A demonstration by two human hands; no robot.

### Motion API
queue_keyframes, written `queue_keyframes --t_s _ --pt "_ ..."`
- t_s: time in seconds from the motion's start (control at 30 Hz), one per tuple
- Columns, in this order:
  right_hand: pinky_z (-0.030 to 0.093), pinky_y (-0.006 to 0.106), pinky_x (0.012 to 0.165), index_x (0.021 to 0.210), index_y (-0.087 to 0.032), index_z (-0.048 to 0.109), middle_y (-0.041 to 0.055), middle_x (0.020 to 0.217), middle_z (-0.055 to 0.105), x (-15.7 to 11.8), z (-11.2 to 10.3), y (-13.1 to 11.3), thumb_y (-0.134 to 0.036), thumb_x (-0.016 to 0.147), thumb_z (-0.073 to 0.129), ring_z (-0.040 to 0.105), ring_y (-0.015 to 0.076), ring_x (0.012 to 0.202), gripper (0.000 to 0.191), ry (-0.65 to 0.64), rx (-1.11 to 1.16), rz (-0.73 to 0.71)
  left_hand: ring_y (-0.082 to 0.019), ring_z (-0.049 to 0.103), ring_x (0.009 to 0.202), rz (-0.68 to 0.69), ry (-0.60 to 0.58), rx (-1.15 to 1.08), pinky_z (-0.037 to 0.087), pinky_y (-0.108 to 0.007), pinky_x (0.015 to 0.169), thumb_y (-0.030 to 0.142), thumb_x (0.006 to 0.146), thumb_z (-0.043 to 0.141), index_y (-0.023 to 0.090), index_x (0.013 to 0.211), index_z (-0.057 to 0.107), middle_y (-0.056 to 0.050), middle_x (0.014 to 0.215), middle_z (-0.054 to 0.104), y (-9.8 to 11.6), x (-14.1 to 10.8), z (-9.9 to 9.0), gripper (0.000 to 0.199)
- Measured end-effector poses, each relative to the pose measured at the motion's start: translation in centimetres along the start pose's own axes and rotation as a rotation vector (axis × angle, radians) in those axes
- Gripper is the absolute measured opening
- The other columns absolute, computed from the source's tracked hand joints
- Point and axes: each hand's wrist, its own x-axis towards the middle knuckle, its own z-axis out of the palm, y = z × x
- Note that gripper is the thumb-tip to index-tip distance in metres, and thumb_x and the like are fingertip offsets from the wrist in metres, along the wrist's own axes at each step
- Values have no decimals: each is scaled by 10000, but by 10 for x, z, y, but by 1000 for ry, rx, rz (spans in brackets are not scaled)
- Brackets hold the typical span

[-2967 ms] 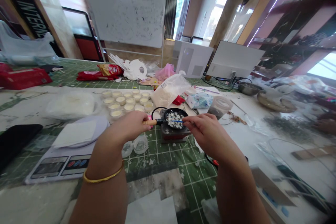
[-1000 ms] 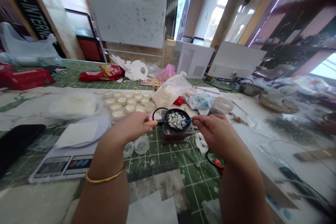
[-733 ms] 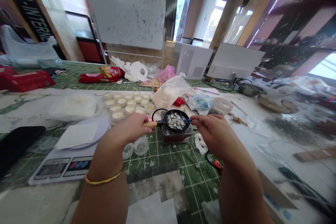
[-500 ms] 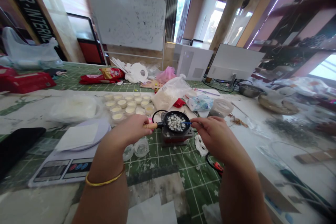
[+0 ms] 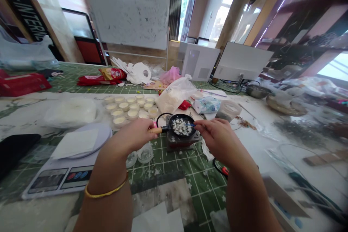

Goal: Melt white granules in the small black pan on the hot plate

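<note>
A small black frying pan sits on a little hot plate, full of white chunks. My left hand is closed round the pan's wooden handle. Pinched in my right hand is a thin blue stick, its tip among the chunks at the pan's right side; its far end is hidden by the fingers. Below my left hand stand small clear cups. Behind it are several small cups filled with something pale.
A kitchen scale with white paper on it lies left, beside a black phone-like slab. A bag of pale material and a clear plastic tub are behind the pan. A cable with a red part lies at right.
My right hand has shifted slightly left, bringing the blue stick further over the pan. My left hand keeps hold of the handle. The view has turned a little.
</note>
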Motion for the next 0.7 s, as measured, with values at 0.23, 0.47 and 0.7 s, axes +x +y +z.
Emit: queue_keyframes --t_s 0.23,0.47,0.7 --pt "336 372 892 993 -251 639 15 891 678 -4 -2 -1 -305 893 367 589 169 858 295 21 5 -34 -175 532 669 -4 3 3 341 -260 589 450 707 473 185 718 572 -34 724 613 -2 2 1 283" --pt "339 366 891 996 -248 639 13 893 677 -3 -2 -3 -302 891 378 586 170 873 287 -3 9 -39 -181 536 681 -18 0 -18 355 -264 607 434 678 505 190 699 570 -30 698 607 0 4 1 253" --pt "344 357 880 1014 -252 632 9 878 676 -2 -2 -3 -307 891 377 583 166 873 289 -23 37 -65 -174 531 665 -3 10 13 347 -257 591 442 708 479 185 696 566 -30 687 604 1 2 3 272"
